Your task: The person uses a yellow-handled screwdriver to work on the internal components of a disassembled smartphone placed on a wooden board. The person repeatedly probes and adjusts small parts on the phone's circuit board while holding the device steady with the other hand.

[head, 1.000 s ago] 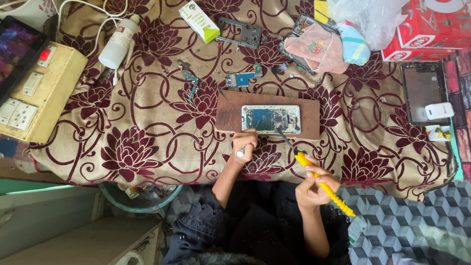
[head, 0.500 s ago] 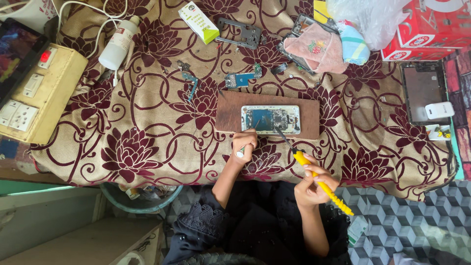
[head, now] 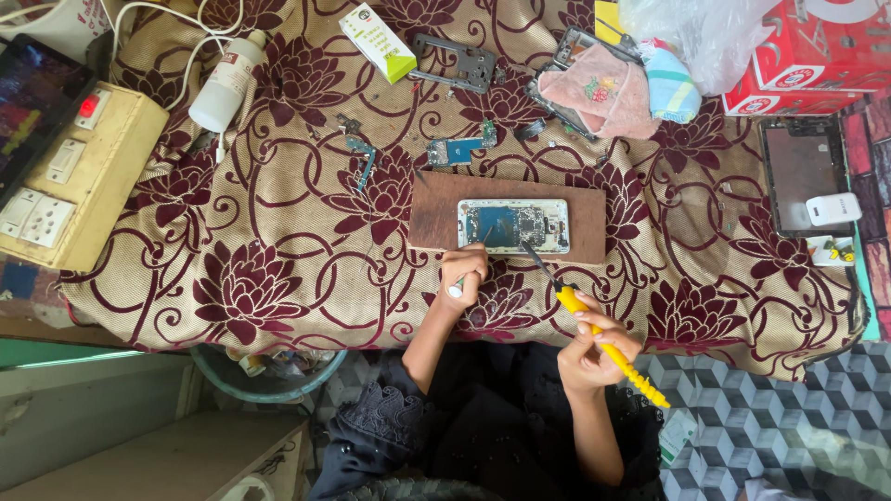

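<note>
An opened phone (head: 512,225) with its blue circuit board showing lies on a brown wooden board (head: 436,213) on the flowered cloth. My left hand (head: 461,271) rests at the board's near edge, pinching a thin tool that points at the phone's lower left corner. My right hand (head: 589,345) grips a yellow-handled screwdriver (head: 608,348). Its dark shaft reaches up and left, and the tip sits at the phone's lower edge.
Loose phone parts (head: 452,150), a dark frame (head: 455,62), a white bottle (head: 225,85) and a small green-white box (head: 377,41) lie beyond the board. A beige socket box (head: 79,176) sits left. Another phone (head: 800,176), a red box (head: 817,56) and pink cloth (head: 603,88) are right.
</note>
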